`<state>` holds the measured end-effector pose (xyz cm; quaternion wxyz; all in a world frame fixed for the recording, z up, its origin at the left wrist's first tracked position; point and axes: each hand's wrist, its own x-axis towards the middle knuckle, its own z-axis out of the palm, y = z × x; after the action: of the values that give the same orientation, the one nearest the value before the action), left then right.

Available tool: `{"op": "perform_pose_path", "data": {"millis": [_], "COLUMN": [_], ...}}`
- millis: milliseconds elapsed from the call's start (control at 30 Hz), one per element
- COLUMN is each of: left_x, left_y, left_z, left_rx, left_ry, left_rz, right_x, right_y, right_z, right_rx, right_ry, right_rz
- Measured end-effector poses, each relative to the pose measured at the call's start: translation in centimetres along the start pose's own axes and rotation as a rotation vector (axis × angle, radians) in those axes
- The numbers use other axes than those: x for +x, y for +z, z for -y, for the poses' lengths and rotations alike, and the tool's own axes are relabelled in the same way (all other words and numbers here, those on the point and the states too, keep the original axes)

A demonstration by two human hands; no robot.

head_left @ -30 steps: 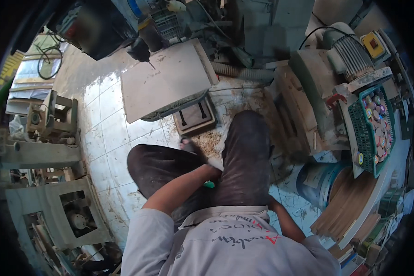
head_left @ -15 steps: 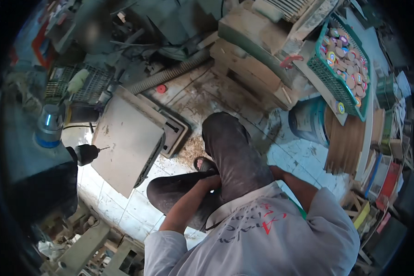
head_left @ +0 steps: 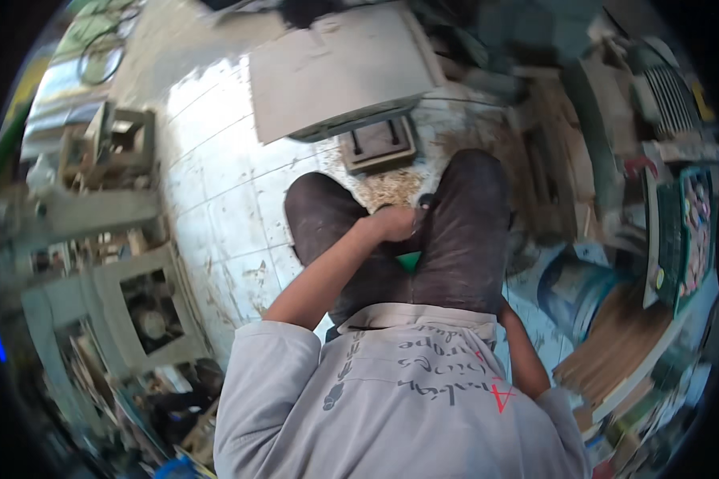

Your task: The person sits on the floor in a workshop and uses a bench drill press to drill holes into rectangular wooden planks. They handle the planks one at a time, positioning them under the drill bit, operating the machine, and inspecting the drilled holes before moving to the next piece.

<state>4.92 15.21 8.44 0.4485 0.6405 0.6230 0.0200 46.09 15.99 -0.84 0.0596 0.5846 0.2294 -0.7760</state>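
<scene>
One bare left hand (head_left: 395, 223) hung between dusty dark-brown trouser knees (head_left: 470, 209); right hand hidden. Couldn't tell either's finger grip.

The left forearm (head_left: 323, 275) reaches inward, the left hand (head_left: 395, 222) between the knees (head_left: 315, 191) — the right forearm (head_left: 525, 347) passes beside the thigh (head_left: 465, 255), its hand hidden.

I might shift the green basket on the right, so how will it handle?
The green basket probably feels heavy for its size, holding many small pieces. Its rigid-looking walls should barely flex, but the loose pieces might spill if tilted.
</scene>
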Motion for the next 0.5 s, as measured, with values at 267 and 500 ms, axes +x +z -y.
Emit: {"op": "perform_pose_path", "data": {"millis": [267,500], "left_x": [-20.1,-26.8], "left_y": [-3.9,0.6], "left_z": [1.1,-0.5], "left_rx": [-0.814,-0.959], "left_ry": [-0.033,-0.314], "left_rz": [-1.251,-1.487], "right_x": [1.4,4.1], "right_y": [-3.9,-5.5], "right_z": [0.4,3.7], "right_rx": [-0.415,-1.570], "right_ry": [-0.237,-0.264], "right_rz": [0.196,-0.042]}}
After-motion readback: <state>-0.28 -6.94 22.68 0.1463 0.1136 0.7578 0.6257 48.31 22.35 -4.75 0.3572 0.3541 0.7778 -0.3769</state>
